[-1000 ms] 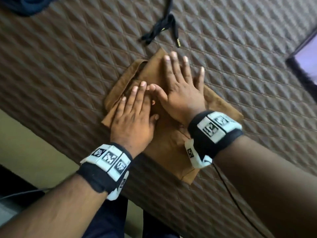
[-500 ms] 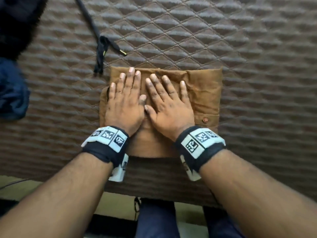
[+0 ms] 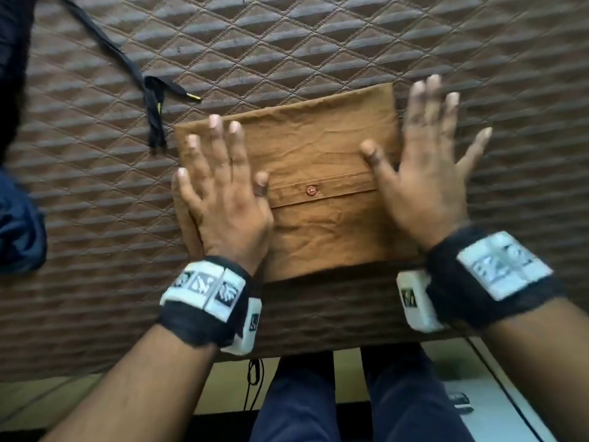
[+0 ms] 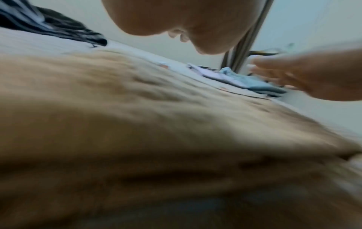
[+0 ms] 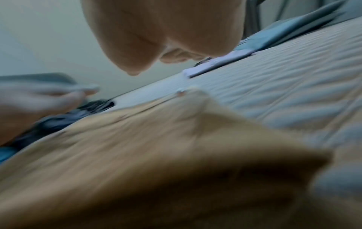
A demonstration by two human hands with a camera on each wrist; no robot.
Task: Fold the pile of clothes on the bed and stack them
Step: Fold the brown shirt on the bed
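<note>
Folded shirt (image 3: 322, 186) lies near the bed (image 3: 318, 43) front edge. Left hand (image 3: 223, 199) rests flat on its left edge, right hand (image 3: 427, 180) over its right edge, fingers spread.

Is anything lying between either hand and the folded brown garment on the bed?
Nothing visible does. The left hand lies flat on the folded brown garment, the right hand spreads over its right edge. The black drawstring lies apart, up-left.
</note>
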